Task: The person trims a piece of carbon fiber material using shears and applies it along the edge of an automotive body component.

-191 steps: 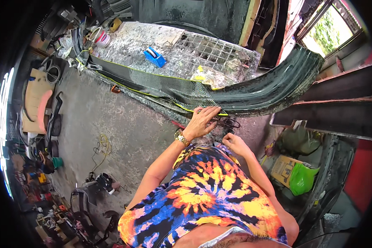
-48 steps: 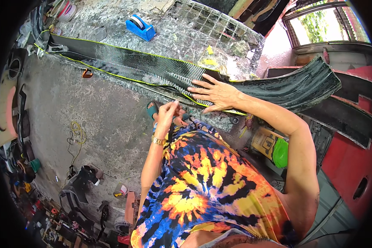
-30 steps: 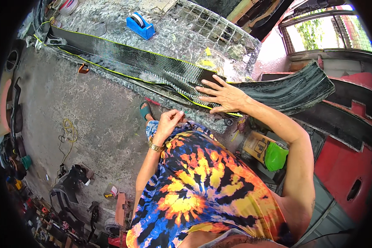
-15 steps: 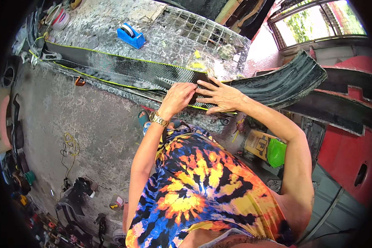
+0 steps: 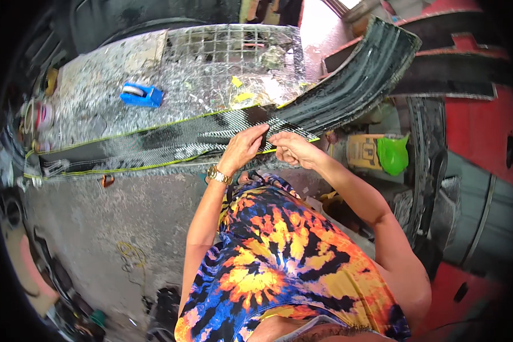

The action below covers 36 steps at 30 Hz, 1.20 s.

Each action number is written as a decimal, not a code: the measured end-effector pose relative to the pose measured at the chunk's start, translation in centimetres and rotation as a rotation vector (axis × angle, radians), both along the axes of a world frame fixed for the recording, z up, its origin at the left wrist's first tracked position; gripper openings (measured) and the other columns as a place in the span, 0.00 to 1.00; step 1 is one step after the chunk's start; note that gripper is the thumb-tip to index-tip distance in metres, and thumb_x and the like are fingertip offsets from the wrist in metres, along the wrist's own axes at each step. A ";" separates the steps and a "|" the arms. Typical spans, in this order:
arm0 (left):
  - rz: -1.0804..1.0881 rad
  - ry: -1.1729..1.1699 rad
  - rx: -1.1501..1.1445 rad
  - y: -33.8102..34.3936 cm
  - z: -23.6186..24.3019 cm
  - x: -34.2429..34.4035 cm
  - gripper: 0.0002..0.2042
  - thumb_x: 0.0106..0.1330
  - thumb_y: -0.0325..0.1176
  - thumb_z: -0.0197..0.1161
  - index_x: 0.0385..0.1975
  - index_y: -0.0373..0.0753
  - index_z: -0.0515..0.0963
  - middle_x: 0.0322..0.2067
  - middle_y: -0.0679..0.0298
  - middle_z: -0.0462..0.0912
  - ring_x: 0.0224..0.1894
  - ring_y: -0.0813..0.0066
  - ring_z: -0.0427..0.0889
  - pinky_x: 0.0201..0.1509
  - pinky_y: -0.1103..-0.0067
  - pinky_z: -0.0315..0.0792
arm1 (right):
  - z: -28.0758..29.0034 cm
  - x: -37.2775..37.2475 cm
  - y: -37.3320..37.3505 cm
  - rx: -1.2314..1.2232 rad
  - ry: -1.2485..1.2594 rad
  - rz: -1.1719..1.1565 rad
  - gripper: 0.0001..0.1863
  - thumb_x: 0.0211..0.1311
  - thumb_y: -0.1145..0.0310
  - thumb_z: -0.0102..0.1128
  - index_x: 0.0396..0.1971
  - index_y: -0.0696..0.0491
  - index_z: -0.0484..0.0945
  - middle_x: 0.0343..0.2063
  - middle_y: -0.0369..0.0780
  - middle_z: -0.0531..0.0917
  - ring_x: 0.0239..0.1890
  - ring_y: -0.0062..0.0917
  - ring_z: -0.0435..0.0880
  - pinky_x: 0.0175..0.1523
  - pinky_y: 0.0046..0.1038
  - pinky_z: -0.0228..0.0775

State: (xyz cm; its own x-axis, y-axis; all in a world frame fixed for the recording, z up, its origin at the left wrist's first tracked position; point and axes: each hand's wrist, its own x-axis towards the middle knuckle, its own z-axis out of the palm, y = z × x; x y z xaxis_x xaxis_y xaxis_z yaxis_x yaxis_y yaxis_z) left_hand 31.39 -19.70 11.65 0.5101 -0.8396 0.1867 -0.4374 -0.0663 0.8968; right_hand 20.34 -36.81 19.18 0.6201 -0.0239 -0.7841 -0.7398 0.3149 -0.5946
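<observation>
A long strip of black woven carbon-fibre cloth (image 5: 171,137) with yellow-edged borders lies along the bench, its right end over a curved black mould (image 5: 359,80). My left hand (image 5: 246,149), with a gold watch at the wrist, rests on the cloth near that end, fingers stretched out and lying close together. Just right of it, my right hand (image 5: 293,150) has its fingers curled in, thumb and forefinger pinched at the cloth by the slanted end. The fingertips of the two hands are a short gap apart.
A blue tape dispenser (image 5: 141,95) stands on the rough bench (image 5: 102,74). Yellow scraps (image 5: 243,97) lie behind the cloth. Right of me are a cardboard box (image 5: 363,151), a green bag (image 5: 393,155) and red panels (image 5: 479,134). A yellow cord (image 5: 132,253) lies on the floor.
My right hand has gone from spread flat on the cloth to curled and pinching near its end. My left hand stays on the cloth. The whole view has turned.
</observation>
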 end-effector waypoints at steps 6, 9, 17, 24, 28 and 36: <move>-0.013 0.018 0.006 -1.3 -0.1 -0.5 0.18 0.66 0.26 0.53 0.56 0.36 0.74 0.55 0.53 0.78 0.56 0.54 0.77 0.60 0.70 0.72 | -0.8 0.1 -1.8 -0.039 0.130 -0.122 0.13 0.68 0.58 0.55 0.45 0.50 0.75 0.19 0.40 0.77 0.09 0.11 0.60 0.13 0.17 0.42; -0.042 0.001 0.006 -2.0 -0.2 -0.9 0.17 0.67 0.27 0.53 0.55 0.35 0.75 0.55 0.52 0.78 0.57 0.54 0.77 0.61 0.70 0.71 | -1.2 0.0 -2.4 -0.004 0.157 -0.140 0.12 0.67 0.61 0.55 0.44 0.52 0.76 0.20 0.45 0.77 0.09 0.11 0.59 0.12 0.16 0.43; -0.144 -0.132 -0.022 -3.0 -0.6 -1.6 0.21 0.66 0.26 0.53 0.61 0.35 0.69 0.61 0.50 0.71 0.62 0.53 0.71 0.66 0.67 0.65 | -2.2 -0.6 -2.6 -0.008 0.126 -0.201 0.10 0.63 0.63 0.56 0.34 0.55 0.75 0.19 0.44 0.78 0.08 0.11 0.59 0.10 0.17 0.42; -0.170 -0.132 0.012 -4.5 -0.7 -2.0 0.24 0.67 0.29 0.53 0.64 0.37 0.65 0.64 0.50 0.68 0.66 0.54 0.67 0.68 0.69 0.63 | -2.0 -1.1 -4.5 -0.138 0.144 -0.163 0.12 0.61 0.61 0.57 0.37 0.53 0.73 0.18 0.44 0.79 0.08 0.13 0.58 0.12 0.19 0.43; -0.143 -0.087 0.034 -4.4 -1.1 -1.6 0.24 0.68 0.30 0.53 0.64 0.36 0.65 0.64 0.51 0.68 0.65 0.54 0.68 0.68 0.69 0.63 | -1.9 -0.4 -3.7 -0.192 0.115 -0.174 0.11 0.62 0.62 0.55 0.35 0.55 0.72 0.17 0.44 0.78 0.08 0.13 0.58 0.12 0.20 0.43; -0.202 -0.224 -0.024 -2.7 -0.7 -0.6 0.23 0.66 0.29 0.57 0.62 0.35 0.67 0.62 0.51 0.70 0.64 0.54 0.68 0.68 0.67 0.62 | -1.4 -1.2 -3.9 -0.249 0.023 -0.152 0.13 0.64 0.59 0.53 0.35 0.54 0.74 0.14 0.39 0.76 0.08 0.13 0.60 0.12 0.20 0.45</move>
State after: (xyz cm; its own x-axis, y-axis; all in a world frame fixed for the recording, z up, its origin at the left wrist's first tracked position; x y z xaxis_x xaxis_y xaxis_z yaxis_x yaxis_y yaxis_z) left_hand 30.82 -22.45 10.90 0.2766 -0.9141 0.2967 -0.6269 0.0624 0.7766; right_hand 19.14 -40.74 17.79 0.5772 -0.3090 -0.7559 -0.7093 0.2692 -0.6515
